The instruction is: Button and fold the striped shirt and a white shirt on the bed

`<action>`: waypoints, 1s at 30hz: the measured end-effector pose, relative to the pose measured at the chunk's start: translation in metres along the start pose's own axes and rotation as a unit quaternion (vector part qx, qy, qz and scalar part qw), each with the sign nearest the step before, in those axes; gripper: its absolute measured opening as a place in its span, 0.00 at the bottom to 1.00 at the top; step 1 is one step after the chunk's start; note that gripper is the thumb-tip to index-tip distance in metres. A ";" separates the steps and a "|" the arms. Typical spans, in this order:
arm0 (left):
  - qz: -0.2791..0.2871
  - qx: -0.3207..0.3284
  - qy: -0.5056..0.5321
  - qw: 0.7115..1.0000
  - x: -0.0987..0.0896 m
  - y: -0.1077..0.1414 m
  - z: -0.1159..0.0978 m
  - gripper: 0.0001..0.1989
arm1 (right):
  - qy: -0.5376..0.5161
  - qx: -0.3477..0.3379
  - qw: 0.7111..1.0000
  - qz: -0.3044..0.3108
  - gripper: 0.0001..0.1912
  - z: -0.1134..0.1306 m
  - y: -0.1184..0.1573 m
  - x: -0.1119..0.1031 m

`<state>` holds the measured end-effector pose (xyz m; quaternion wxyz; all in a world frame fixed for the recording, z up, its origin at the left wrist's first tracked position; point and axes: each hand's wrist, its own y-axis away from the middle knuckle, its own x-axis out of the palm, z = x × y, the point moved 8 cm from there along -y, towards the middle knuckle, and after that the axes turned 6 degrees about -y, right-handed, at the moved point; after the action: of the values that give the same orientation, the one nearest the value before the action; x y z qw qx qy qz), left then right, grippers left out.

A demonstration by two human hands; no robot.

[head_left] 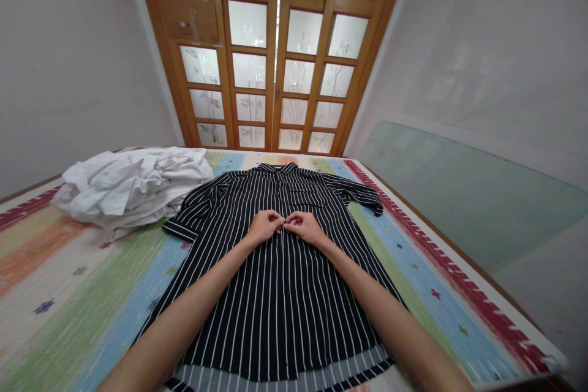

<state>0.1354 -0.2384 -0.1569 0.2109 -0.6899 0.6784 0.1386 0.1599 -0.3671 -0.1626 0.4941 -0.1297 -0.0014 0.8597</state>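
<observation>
A black shirt with white stripes (257, 294) lies spread front side up, its collar at the far end and its hem toward me. Both my hands meet at the front placket, around the middle of the chest. The fingers of my left hand (265, 226) are pinched on the placket's edge. Opposite it, my right hand (305, 226) pinches the same spot, with the fingertips of both hands almost touching. Any button between them is hidden by my fingers. The short sleeves stretch out to both sides.
A heap of white cloth (133, 187) lies to the left, beside the shirt's sleeve. Underneath is a colourful striped cover (114, 294) with small flower shapes. A pale green panel (459, 184) leans along the right wall. Wooden glazed doors (275, 67) stand beyond the far edge.
</observation>
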 end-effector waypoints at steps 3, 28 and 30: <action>0.000 -0.008 0.023 1.000 0.001 0.000 0.001 0.04 | -0.009 0.001 1.000 -0.001 0.14 -0.001 -0.001 0.000; -0.029 0.086 -0.109 0.990 -0.008 0.008 -0.016 0.05 | 0.034 0.023 0.999 0.006 0.05 -0.003 -0.005 -0.001; -0.041 0.117 -0.157 0.980 -0.008 0.010 -0.021 0.05 | 0.032 0.039 0.999 0.005 0.05 -0.004 -0.006 0.000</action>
<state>0.1233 -0.2414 -0.1359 0.3995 -0.6574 0.6195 0.1562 0.1654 -0.3645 -0.1658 0.4940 -0.1378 0.0484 0.8571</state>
